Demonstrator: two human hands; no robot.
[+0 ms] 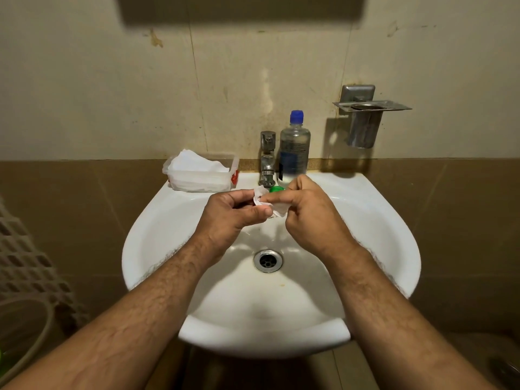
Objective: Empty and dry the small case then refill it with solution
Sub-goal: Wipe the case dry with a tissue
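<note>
Right, the small case (274,207) sits over the sink (365,220) bowl, wrapped in a tissue (260,196), lying crosswise between both hands. Left hand (233,211) pinches the tissue end, right hand (305,209) grips the other. The solution bottle (294,144) waits behind the sink, nearer the right.

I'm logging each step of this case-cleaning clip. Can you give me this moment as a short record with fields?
setting: white washbasin against a tiled wall
left hand: pinches a white tissue
right hand: holds the other end of the tissue, fingers curled
small case: hidden inside the tissue, cannot be told
green cap: on the basin's rear ledge, behind the hands
solution bottle: upright beside the tap, blue cap on
tissue box: rear left of the basin
stage: drying, apparently; refill not yet begun
</note>
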